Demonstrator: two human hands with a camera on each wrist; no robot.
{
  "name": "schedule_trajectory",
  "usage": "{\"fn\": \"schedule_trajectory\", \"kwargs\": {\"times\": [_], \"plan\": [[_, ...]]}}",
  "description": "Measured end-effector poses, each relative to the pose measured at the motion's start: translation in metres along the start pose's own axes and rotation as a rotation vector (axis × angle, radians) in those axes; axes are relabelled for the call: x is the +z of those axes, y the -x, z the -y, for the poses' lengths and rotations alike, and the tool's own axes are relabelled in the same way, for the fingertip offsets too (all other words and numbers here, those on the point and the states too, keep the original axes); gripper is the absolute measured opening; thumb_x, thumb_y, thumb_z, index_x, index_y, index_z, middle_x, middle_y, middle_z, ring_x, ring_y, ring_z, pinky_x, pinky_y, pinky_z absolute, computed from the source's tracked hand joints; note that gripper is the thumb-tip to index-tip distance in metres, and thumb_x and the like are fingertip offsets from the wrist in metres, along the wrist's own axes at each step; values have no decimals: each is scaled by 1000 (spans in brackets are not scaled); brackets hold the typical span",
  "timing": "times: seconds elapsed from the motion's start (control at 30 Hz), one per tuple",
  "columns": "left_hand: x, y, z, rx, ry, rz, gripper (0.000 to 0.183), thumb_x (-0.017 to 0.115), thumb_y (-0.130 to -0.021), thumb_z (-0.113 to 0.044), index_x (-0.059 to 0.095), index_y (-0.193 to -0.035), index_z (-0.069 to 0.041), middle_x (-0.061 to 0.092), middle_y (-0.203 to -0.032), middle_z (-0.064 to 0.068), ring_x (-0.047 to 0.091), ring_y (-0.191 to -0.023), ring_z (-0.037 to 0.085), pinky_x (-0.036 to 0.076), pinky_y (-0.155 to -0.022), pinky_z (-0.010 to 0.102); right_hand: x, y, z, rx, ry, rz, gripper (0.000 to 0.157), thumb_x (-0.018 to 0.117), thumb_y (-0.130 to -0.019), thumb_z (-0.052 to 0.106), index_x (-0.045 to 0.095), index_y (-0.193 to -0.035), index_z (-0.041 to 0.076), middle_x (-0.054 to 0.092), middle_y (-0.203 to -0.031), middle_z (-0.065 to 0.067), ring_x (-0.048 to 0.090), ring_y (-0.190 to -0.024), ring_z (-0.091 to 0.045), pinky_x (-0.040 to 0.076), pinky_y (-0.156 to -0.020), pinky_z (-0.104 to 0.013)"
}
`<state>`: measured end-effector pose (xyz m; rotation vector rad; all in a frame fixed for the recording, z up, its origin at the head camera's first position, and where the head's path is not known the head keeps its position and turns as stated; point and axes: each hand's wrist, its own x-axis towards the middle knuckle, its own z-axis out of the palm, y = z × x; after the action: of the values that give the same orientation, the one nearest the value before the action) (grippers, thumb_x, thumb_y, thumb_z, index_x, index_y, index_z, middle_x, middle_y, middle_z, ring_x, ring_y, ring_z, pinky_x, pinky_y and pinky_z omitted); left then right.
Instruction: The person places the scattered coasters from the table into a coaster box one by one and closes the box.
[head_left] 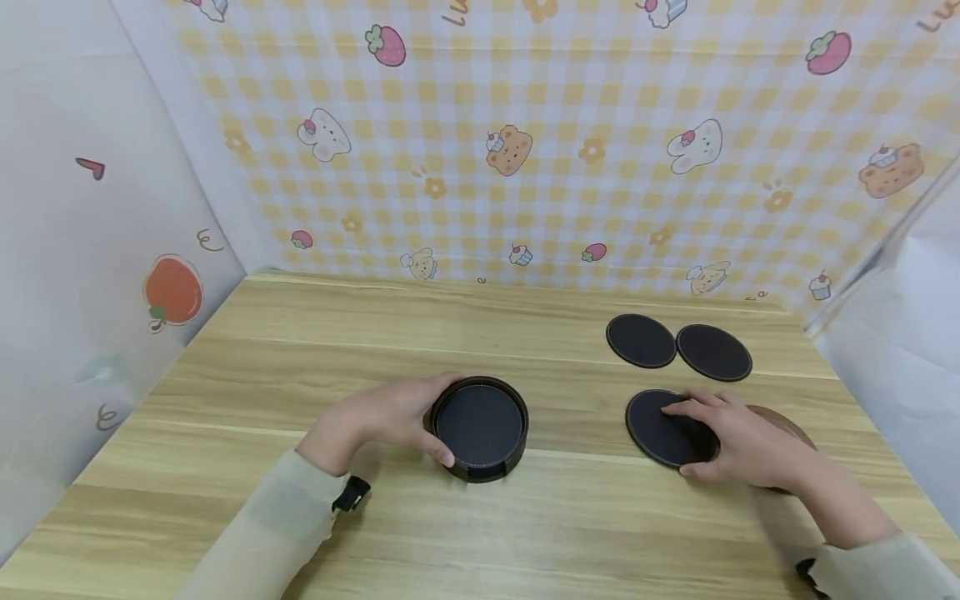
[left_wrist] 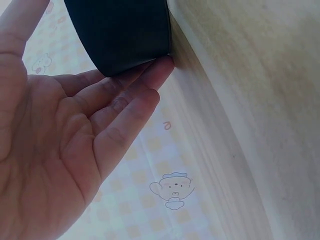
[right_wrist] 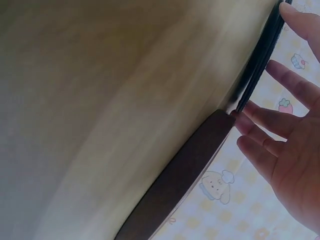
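Observation:
In the head view my left hand (head_left: 401, 412) holds a round black coaster holder (head_left: 516, 454) from its left side, thumb at the near edge. A black coaster (head_left: 480, 423) lies inside it. The left wrist view shows my left fingers (left_wrist: 125, 117) against the holder's dark side wall (left_wrist: 122, 35). Farther right, my right hand (head_left: 738, 437) has its fingertips on a flat black coaster (head_left: 648, 425), thumb by its near edge. A brown round piece (head_left: 783, 423) lies under and behind this hand, mostly hidden. In the right wrist view the right fingers (right_wrist: 295, 90) are spread.
Two more black coasters (head_left: 641, 340) (head_left: 714, 352) lie side by side toward the back right of the wooden table (head_left: 337, 333). A yellow checked cloth (head_left: 465, 100) hangs behind the table, and white cloth (head_left: 67, 250) hangs at the left side.

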<state>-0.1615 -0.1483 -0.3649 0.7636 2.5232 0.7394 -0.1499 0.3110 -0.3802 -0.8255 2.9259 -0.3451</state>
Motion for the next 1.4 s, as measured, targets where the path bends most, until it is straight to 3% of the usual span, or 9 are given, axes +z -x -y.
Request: {"fn": "schedule_trajectory", "kwargs": {"times": [0.5, 1.1, 1.4], "plan": [[0, 0, 0, -3, 13, -1, 111, 90, -67, -45, 31, -154, -11, 55, -144, 10, 54, -130, 24, 43, -109, 45, 0, -15, 15, -78, -37, -20, 69, 88, -69, 44, 64, -128, 16, 51, -137, -32, 48, -123, -55, 47, -89, -63], [0, 0, -1, -19, 3, -2, 110, 91, -67, -44, 31, -154, -12, 56, -143, 10, 55, -129, 24, 43, -108, 44, 2, -34, 42, -76, -49, 27, 67, 85, -74, 38, 62, -133, 20, 46, -146, -27, 43, -130, -51, 48, -92, -60], [1, -1, 0, -19, -8, -3, 110, 91, -67, -44, 31, -154, -13, 57, -142, 9, 55, -129, 24, 43, -108, 45, -1, -44, 57, -139, -68, 7, 66, 85, -74, 39, 62, -132, 21, 47, -147, -25, 43, -132, -51, 48, -94, -60]]}}
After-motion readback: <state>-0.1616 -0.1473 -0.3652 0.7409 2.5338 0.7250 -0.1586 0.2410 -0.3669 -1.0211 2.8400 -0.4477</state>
